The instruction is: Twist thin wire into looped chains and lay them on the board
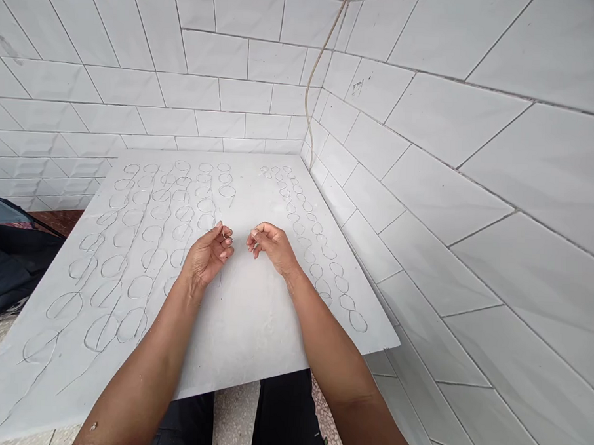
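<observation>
Over the middle of a white board (253,332), my left hand (210,253) is closed in a pinch, palm partly turned up. A thin wire (223,234) shows between its thumb and fingertips. My right hand (272,245) is a short gap away, thumb pressed against the curled fingers; what it pinches is too small to make out. Left of my hands, wire rings (114,266) lie in several long rows with thin wires running along them. To the right lie narrower chains of smaller wire loops (342,285).
White tiled walls (436,183) meet in a corner behind and to the right of the board. A pale cable (308,95) hangs down that corner. Dark fabric (14,262) lies at the far left. My legs (286,412) are beneath the board's near edge.
</observation>
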A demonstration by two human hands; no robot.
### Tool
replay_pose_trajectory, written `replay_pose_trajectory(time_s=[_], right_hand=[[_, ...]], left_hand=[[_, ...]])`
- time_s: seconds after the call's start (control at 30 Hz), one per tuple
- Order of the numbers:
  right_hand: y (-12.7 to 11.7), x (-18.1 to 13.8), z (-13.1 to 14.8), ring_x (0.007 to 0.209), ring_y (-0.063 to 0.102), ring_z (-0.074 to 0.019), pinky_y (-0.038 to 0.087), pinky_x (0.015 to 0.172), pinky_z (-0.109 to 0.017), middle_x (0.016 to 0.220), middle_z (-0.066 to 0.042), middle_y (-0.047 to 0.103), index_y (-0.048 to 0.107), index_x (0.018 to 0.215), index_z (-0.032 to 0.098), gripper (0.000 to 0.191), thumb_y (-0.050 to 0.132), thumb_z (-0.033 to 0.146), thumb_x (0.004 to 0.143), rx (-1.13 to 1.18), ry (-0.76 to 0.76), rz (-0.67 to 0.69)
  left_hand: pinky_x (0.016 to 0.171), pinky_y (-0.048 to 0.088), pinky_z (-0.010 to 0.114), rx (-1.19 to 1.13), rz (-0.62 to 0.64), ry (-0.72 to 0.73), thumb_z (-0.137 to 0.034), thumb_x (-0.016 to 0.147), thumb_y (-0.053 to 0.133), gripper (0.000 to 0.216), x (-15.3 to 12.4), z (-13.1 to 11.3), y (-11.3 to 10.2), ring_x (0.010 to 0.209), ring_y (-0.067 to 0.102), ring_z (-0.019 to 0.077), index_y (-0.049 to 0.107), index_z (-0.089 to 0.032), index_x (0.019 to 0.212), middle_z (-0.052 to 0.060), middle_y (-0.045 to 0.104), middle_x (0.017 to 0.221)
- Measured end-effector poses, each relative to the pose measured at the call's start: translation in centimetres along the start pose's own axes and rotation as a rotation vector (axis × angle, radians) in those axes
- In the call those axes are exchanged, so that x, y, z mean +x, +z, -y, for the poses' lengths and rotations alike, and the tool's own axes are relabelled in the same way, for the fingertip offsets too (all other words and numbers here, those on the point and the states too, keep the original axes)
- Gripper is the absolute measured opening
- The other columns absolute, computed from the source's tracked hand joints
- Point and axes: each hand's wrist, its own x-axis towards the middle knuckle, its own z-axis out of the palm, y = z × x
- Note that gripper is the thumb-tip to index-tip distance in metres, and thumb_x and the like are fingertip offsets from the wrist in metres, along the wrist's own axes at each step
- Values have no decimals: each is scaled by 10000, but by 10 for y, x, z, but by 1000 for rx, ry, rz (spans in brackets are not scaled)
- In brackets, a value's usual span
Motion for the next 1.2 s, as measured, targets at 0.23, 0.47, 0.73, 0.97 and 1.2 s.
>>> replay_pose_trajectory(time_s=[0.23, 0.47, 0.73, 0.97, 1.2], right_hand=[[2, 0, 1, 600, 628, -119, 478, 490, -243, 833, -25, 682, 590, 811, 190, 336, 684, 504, 888, 40, -33, -60], [2, 0, 2, 519, 624, -109, 458, 448, -237, 806, -2, 671, 567, 842, 197, 321, 655, 496, 918, 37, -52, 25], [2, -4, 11, 444, 546, -92, 457, 452, -240, 658, 36, 627, 570, 858, 205, 331, 655, 521, 909, -23, -27, 39], [5, -7, 13, 432, 500, -78, 404, 436, -224, 626, 39, 606, 615, 846, 197, 278, 653, 464, 914, -110, -23, 16], [5, -7, 9, 431, 494, -79, 392, 422, -217, 620, 35, 601, 625, 839, 200, 277, 653, 466, 908, -172, -13, 38]], left_hand=[[477, 395, 218, -18, 42, -23, -218, 837, 783, 199, -2, 1, 2, 651, 535, 88, 608, -135, 790, 10, 557, 790], [472, 401, 227, -64, 116, 18, -188, 849, 741, 225, -3, 0, 4, 647, 522, 102, 571, -156, 704, -1, 489, 726], [374, 312, 187, -70, 81, -95, -291, 881, 727, 326, -4, -6, 0, 519, 407, 51, 545, -147, 652, 16, 519, 756], [334, 260, 161, -78, 34, -87, -227, 839, 764, 394, -2, -5, 0, 478, 336, 31, 461, -159, 596, -19, 471, 678], [315, 230, 172, -47, -76, -40, -146, 777, 755, 443, -2, -5, 5, 445, 301, 33, 368, -186, 566, -43, 434, 608]])
